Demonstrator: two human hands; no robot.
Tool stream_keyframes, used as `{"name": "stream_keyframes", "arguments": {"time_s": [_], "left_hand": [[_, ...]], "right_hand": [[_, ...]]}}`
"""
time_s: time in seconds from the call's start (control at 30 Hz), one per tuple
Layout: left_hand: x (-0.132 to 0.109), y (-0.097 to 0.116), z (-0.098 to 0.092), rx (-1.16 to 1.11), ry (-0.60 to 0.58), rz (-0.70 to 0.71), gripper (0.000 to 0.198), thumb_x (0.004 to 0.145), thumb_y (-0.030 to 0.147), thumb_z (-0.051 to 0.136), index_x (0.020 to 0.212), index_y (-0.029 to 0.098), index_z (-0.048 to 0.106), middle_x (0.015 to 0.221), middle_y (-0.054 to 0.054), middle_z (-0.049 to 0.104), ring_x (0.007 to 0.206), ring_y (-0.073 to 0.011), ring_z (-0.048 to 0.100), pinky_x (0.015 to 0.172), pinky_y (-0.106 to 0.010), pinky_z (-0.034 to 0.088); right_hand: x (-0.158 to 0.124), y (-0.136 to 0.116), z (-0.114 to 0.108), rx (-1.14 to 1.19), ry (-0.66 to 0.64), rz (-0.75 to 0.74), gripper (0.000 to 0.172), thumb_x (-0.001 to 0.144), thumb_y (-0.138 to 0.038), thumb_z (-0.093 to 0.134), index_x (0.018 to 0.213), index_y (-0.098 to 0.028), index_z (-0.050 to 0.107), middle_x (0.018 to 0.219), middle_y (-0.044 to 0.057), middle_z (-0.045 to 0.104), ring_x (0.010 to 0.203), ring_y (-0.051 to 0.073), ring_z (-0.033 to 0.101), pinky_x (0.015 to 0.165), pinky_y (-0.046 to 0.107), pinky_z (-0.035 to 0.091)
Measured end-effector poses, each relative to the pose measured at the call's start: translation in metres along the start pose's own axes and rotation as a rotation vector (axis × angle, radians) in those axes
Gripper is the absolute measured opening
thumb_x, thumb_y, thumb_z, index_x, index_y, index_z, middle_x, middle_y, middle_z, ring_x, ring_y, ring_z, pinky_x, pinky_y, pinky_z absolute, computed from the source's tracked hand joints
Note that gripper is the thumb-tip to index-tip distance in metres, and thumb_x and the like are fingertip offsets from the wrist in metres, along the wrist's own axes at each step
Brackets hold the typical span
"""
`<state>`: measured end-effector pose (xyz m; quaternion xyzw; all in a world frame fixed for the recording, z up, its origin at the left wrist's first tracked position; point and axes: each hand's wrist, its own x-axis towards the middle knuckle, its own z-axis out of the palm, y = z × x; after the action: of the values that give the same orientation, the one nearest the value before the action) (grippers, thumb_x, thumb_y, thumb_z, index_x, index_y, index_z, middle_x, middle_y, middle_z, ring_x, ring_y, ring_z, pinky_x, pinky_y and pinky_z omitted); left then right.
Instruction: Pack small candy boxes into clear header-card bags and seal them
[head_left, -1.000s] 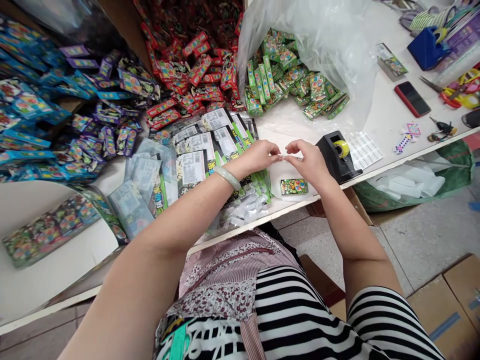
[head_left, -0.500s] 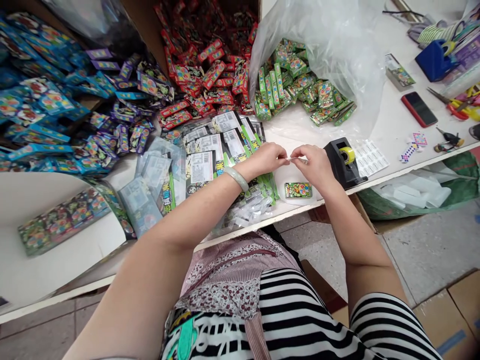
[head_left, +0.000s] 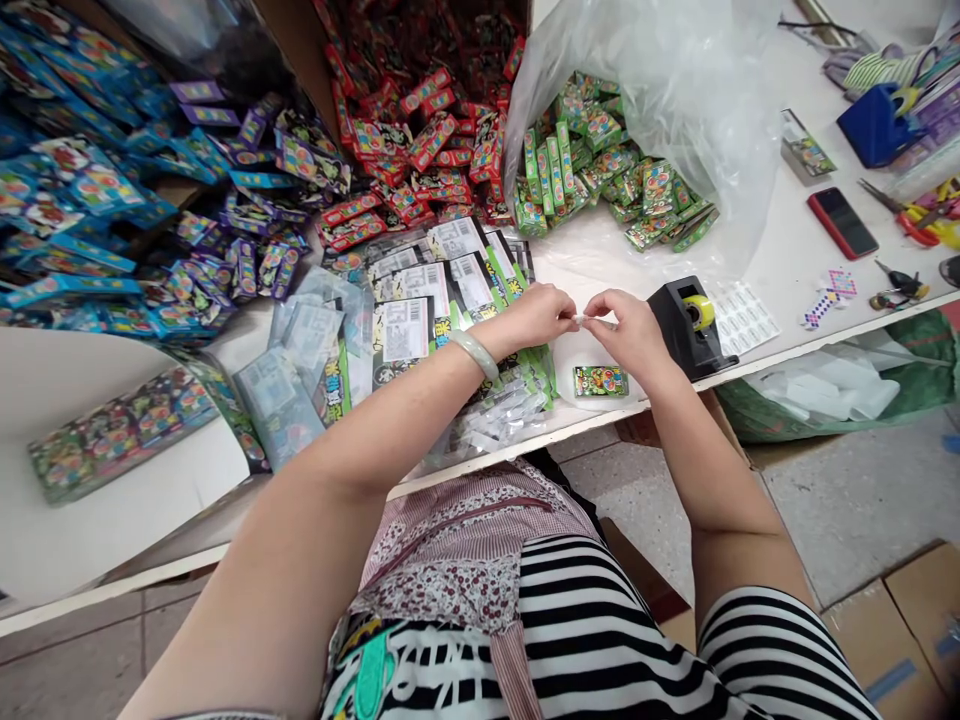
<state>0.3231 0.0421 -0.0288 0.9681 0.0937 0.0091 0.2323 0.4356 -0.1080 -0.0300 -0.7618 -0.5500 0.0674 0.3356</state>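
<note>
My left hand (head_left: 534,318) and my right hand (head_left: 630,330) meet above the white table (head_left: 120,500), fingers pinched on the top edge of a clear plastic bag (head_left: 591,345) held between them. A pale bangle (head_left: 472,353) circles my left wrist. A small green box (head_left: 600,381) lies flat in the bag's lower part, just below my right hand. Under my left forearm spreads a stack of flat green-and-black packs with barcode labels (head_left: 427,300). A black tape dispenser (head_left: 686,322) with a yellow roll stands right of my right hand.
Heaps of small boxes fill the back: blue (head_left: 67,200), purple (head_left: 247,220), red (head_left: 420,130), and green (head_left: 600,170) inside a clear sack. A red phone (head_left: 842,222), label sheet (head_left: 742,315), scissors (head_left: 919,210) and blue holder (head_left: 877,125) lie at right. Cardboard boxes (head_left: 892,620) sit on the floor.
Both hands stay pinched together on the bag; only the camera has shifted slightly, sliding the scene a little to the right.
</note>
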Motion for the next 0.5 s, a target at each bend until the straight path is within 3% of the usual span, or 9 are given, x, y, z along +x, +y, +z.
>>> {"name": "stream_keyframes", "arguments": {"time_s": [0.17,0.37,0.5], "left_hand": [[-0.001,-0.002,0.000,0.001,-0.023,0.006,0.022,0.092,0.029,0.061,0.094,0.015,0.078,0.090,-0.007,0.078,0.089,-0.0204,0.069,0.086,-0.031,0.046],[-0.001,-0.002,-0.002,0.056,-0.056,0.052,0.029,0.096,0.031,0.055,0.089,0.015,0.077,0.087,-0.008,0.076,0.091,-0.0210,0.068,0.090,-0.033,0.044],[-0.002,-0.001,-0.006,0.096,-0.095,0.053,0.030,0.097,0.029,0.052,0.093,0.013,0.076,0.091,-0.011,0.076,0.096,-0.0229,0.068,0.093,-0.035,0.043]], "right_hand": [[0.000,-0.004,0.000,-0.088,-0.024,0.003,0.006,0.083,-0.017,0.066,0.085,-0.022,0.069,0.088,0.004,0.075,0.088,0.026,0.067,0.083,0.039,0.047],[-0.002,-0.008,-0.001,-0.153,-0.006,0.006,0.008,0.085,-0.017,0.064,0.088,-0.023,0.069,0.095,0.005,0.075,0.096,0.029,0.067,0.092,0.044,0.047],[-0.007,0.007,-0.014,-0.049,-0.017,0.019,0.045,0.079,-0.025,0.073,0.123,-0.021,0.062,0.122,0.009,0.070,0.103,0.029,0.066,0.094,0.045,0.049]]}}
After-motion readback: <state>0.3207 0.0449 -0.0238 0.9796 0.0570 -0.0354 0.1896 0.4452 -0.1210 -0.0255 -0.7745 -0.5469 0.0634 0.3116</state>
